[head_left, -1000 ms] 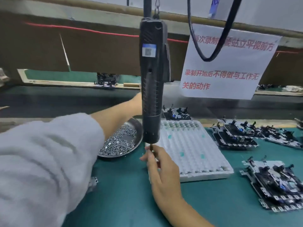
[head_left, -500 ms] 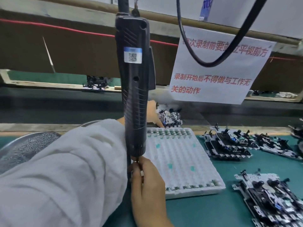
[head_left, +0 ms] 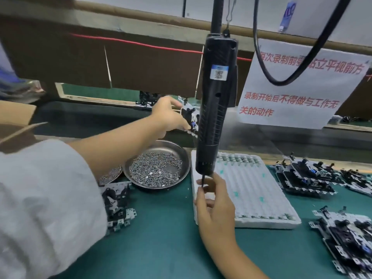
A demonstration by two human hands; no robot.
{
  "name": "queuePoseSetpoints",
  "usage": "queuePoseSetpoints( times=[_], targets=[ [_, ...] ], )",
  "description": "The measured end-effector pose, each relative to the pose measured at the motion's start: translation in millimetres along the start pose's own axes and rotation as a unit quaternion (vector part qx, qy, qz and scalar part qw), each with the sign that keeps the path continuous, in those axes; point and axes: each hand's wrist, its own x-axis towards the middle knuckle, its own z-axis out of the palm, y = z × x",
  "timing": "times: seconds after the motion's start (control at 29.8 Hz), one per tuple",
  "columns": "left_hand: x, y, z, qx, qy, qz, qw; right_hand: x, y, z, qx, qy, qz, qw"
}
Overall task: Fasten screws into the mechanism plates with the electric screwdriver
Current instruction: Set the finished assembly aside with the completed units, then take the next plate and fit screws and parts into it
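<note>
The left hand (head_left: 169, 115) is stretched forward, away from the body, and its fingers grasp a mechanism plate (head_left: 191, 119) at the far side of the table (head_left: 161, 248), just behind the hanging electric screwdriver (head_left: 216, 105). The plate is partly hidden by the screwdriver body, so I cannot tell if it is lifted or rests on the surface. The screwdriver hangs upright from above on a hook and cable. The right hand (head_left: 215, 206) is under it, and its thumb and fingers pinch the thin bit (head_left: 203, 181) at the lower end of the tool.

Under the left arm stands a round metal dish (head_left: 181, 156) with many small screws (head_left: 155, 170) inside. Just left of it is a second dish, mostly covered by the white sleeve (head_left: 44, 208). Another mechanism plate (head_left: 117, 206) lies on the green table near the sleeve. A white foam tray (head_left: 251, 190) lies behind the right hand. More plates are on the right, one stack (head_left: 306, 178) far and one (head_left: 346, 238) near. A white paper sign (head_left: 298, 93) with red characters hangs behind
</note>
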Motion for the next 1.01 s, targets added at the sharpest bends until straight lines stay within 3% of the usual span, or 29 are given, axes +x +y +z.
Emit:
queuePoseSetpoints(
  times=[0.2,0.34,0.4,0.47,0.57,0.64,0.74,0.81,0.91,0.94,1.01],
  targets=[
    [-74.8,-10.2,-80.4,-0.075,0.009,-0.043,0.996,-8.2,-12.3,-4.1,-0.001,0.128,-0.113,0.985],
    [-142.5,-30.9,-100.5,-0.105,-0.049,-0.105,0.988,-22.1,-23.2,-7.6,0.02,0.118,-0.215,0.969],
    [-172.4,-49.2,-98.8,-0.12,-0.073,-0.131,0.981,-29.7,-30.4,-10.2,0.03,0.057,-0.255,0.965],
    [-195.5,-69.8,-93.9,-0.133,-0.091,-0.161,0.974,-36.6,-36.7,-13.7,0.021,-0.067,-0.285,0.956],
    [-211.9,-95.6,-86.3,-0.085,-0.092,-0.181,0.975,-41.7,-37.5,-14.8,-0.101,-0.249,-0.355,0.895],
    [-215.3,-104.2,-86.7,-0.002,-0.104,-0.162,0.981,-42.3,-36.3,-11.4,-0.166,-0.304,-0.379,0.858],
    [-214.3,-103.2,-97.1,0.191,-0.153,-0.085,0.966,-42.4,-35.0,-9.1,-0.197,-0.317,-0.388,0.843],
    [-212.3,-98.5,-107.6,0.268,-0.122,-0.03,0.955,-43.7,-33.5,-10.4,-0.189,-0.313,-0.39,0.845],
    [-201.2,-93.8,-130.4,0.233,0.015,0.022,0.972,-44.7,-33.3,-12.4,-0.183,-0.317,-0.388,0.846],
    [-194.6,-96.3,-140.4,0.245,0.084,0.053,0.964,-44.6,-33.7,-12.7,-0.187,-0.32,-0.387,0.844],
    [-177.4,-105.7,-164.7,0.356,0.203,0.088,0.908,-43.4,-35.0,-13.3,-0.194,-0.328,-0.387,0.84]
  ],
)
